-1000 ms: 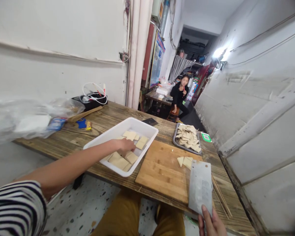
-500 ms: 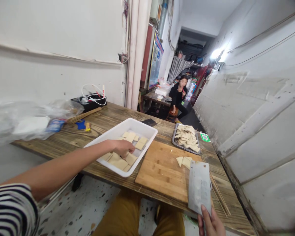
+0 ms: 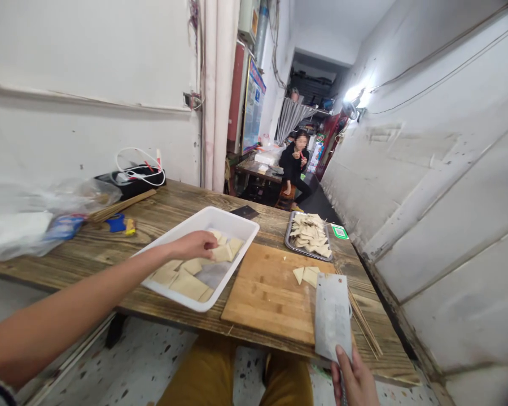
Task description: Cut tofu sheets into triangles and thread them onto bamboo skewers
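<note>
My left hand (image 3: 195,246) is over the white plastic tub (image 3: 207,305), its fingers pinching a pale, flat tofu slice (image 3: 223,253). More slices (image 3: 188,286) lie in the tub. By its handle, my right hand (image 3: 355,379) grips a cleaver (image 3: 333,316), with its broad blade over the right front part of the wooden cutting board (image 3: 262,293). Several cut triangles (image 3: 309,275) rest on the board just beyond the blade. Behind the board, a metal tray (image 3: 294,246) bears a heap of triangular pieces (image 3: 309,232).
Thin wooden skewers (image 3: 364,321) lie right of the board. A dark phone (image 3: 244,212) is behind the tub. Plastic bags (image 3: 25,220), a black box with a white cable (image 3: 131,179) and more sticks (image 3: 122,205) occupy the left side. A person (image 3: 294,163) sits farther back.
My left hand has lifted a tofu slice from the near part of the tub and moved toward its far side. The view has shifted slightly; the cleaver stays over the board.
</note>
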### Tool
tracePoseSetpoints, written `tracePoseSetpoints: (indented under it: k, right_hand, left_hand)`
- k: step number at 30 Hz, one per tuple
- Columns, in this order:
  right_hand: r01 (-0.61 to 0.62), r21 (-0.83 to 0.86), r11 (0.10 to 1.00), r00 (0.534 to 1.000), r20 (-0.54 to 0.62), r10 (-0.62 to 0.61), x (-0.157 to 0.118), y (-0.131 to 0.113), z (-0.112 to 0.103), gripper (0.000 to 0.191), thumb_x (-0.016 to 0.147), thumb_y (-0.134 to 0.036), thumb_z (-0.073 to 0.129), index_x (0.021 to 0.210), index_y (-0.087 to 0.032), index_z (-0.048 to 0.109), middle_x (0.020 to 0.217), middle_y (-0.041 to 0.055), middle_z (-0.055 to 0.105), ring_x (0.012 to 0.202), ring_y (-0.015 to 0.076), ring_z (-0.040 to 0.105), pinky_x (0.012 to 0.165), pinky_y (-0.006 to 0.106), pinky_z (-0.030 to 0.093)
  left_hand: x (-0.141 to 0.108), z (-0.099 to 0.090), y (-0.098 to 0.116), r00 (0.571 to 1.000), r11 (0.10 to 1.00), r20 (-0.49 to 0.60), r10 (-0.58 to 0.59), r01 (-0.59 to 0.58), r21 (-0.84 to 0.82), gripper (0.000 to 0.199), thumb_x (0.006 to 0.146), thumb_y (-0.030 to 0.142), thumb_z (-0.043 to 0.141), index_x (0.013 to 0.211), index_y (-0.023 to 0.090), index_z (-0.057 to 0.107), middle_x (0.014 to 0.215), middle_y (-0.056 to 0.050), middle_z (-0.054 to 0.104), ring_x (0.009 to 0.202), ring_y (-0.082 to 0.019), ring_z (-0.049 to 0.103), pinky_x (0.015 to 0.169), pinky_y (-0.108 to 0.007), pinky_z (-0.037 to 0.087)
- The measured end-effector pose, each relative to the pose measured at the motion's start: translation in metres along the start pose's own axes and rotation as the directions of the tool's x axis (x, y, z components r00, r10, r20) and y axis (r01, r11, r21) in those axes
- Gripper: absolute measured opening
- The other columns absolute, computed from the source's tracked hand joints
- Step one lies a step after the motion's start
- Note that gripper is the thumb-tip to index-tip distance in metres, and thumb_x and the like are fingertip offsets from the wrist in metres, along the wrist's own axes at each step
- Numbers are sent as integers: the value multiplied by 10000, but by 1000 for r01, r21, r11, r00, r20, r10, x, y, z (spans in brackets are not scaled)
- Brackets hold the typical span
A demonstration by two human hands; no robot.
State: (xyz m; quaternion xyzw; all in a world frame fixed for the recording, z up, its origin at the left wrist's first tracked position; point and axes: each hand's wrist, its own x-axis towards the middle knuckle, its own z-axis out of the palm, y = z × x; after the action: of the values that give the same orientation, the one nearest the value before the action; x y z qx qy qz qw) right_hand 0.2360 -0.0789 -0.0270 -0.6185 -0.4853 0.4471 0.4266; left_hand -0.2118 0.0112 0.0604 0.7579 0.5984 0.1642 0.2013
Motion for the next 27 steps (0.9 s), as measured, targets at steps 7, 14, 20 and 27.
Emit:
tracePoseSetpoints:
  k: [7,14,20,27]
  right_hand:
    - [-7,30,1000,999,-42,8,-3,-1,4,483,669,-665,565,658,-213,393,422,-88,459,266,70,375,239,161,305]
    - [-9,21,1000,1000,-15,9,-1,2,2,458,708,-640,553,683,-208,402,424,-85,458,272,74,376,242,173,327]
    - [-22,6,1000,1000,14,21,1,5,-1,452,734,-623,538,652,-214,364,442,-78,462,291,76,383,250,182,349]
    - [-13,30,999,998,63,11,0,1,1,447,742,-630,524,673,-208,393,470,-79,478,305,71,404,269,174,349]
  left_hand:
    - [-4,-18,-20,975,492,158,-156,215,-843,343,668,398,677,922,183,590,895,-30,647,850,-167,591,818,-314,440]
    - [-11,-18,-21,955,262,257,-148,289,-921,461,680,342,693,1079,169,542,1063,-115,639,970,-232,607,855,-394,474]
    - [-3,-30,-12,929,349,140,-343,265,-899,361,641,273,731,945,130,599,856,-59,677,732,-149,631,667,-264,524]
    - [-5,0,98,968,346,112,-226,187,-919,291,643,322,713,843,130,625,748,-34,675,650,-133,605,615,-250,487]
